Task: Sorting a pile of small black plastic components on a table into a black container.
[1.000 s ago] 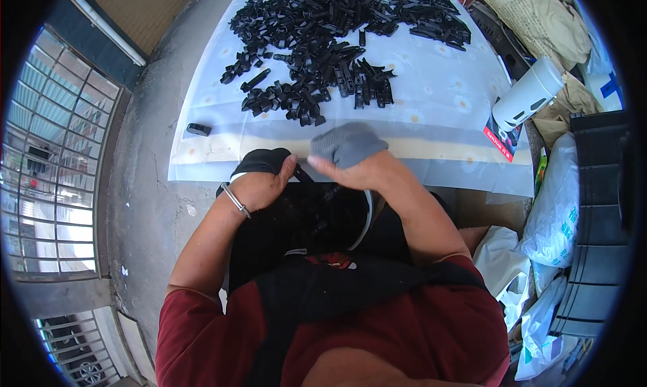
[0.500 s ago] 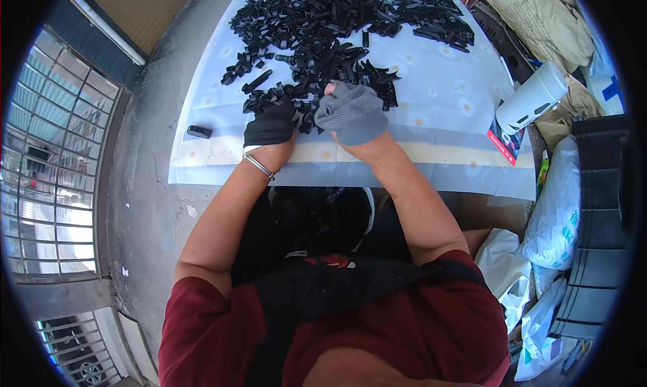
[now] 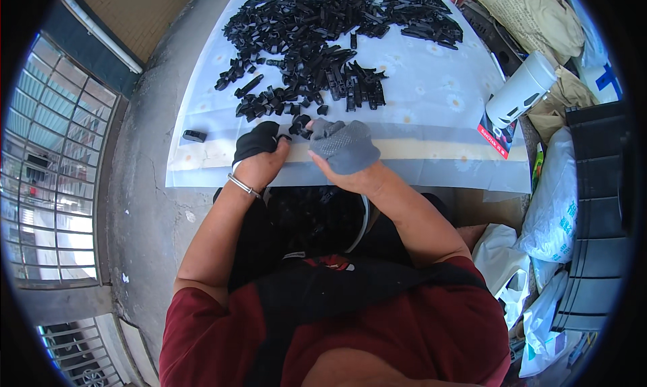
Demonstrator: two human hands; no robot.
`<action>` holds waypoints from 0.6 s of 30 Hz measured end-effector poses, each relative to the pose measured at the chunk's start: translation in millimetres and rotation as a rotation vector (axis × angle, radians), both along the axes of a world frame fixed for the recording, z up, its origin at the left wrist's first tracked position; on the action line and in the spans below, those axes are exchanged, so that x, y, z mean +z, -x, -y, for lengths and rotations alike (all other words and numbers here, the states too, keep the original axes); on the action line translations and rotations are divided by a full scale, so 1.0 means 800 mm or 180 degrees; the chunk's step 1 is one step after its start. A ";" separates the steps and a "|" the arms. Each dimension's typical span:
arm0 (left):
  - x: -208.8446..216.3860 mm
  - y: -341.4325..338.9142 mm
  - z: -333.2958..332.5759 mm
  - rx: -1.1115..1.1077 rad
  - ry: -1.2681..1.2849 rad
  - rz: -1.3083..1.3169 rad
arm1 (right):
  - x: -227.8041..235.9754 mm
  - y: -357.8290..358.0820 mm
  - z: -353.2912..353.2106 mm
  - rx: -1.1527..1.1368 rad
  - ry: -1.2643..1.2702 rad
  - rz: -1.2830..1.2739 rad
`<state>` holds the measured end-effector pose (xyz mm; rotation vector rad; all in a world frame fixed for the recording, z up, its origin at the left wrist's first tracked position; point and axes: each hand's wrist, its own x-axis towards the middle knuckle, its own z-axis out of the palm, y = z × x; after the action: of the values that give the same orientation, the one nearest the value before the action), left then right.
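A wide heap of small black plastic parts (image 3: 290,23) covers the far half of the table, with a looser cluster trailing toward me. Close to the near edge, my left hand (image 3: 259,147), in a black fingerless glove, is closed with its fingers curled; what it grips is hidden. My right hand (image 3: 344,147), in a grey fingerless glove, is closed beside it. Its fingertips meet a small black plastic part (image 3: 300,125) in the gap between the hands. Off to the left lies one separate black piece (image 3: 195,136).
A white tumbler (image 3: 522,89) stands on a red-and-black card (image 3: 497,139) at the table's right side. Beyond that edge are plastic bags (image 3: 552,198), beige sacks (image 3: 532,19) and a black crate (image 3: 593,218). Below the near edge, between my legs, sits a container of black parts (image 3: 317,218).
Both hands have drawn back from the cluster toward the near edge. A small black part now shows between them, along with pieces the hands were covering. The view has shifted slightly.
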<state>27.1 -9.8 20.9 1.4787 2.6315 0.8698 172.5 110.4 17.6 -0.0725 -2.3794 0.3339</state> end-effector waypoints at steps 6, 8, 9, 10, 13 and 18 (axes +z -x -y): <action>0.010 -0.036 0.011 -0.0208 -0.0430 0.2257 | -0.007 -0.004 0.007 0.0071 -0.0265 0.0435; 0.008 -0.038 0.013 -0.0120 -0.0234 0.2855 | -0.008 -0.009 0.008 0.0244 0.0095 0.0088; 0.006 -0.042 0.014 -0.0267 -0.0427 0.2751 | -0.007 -0.010 0.009 0.0249 0.0095 0.0091; 0.007 -0.044 0.014 -0.0261 -0.0431 0.2753 | -0.002 -0.012 0.009 0.0325 0.0307 0.0159; 0.009 -0.046 0.015 -0.0255 -0.0597 0.2722 | 0.011 -0.014 0.012 0.0469 0.0745 0.0067; -0.002 -0.037 0.011 -0.0159 -0.1212 0.3193 | 0.013 -0.023 0.000 0.0258 0.0924 -0.0182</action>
<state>57.1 -19.0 19.7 0.7673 1.7288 1.6146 191.1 110.4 27.6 -0.0998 -2.2657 0.7093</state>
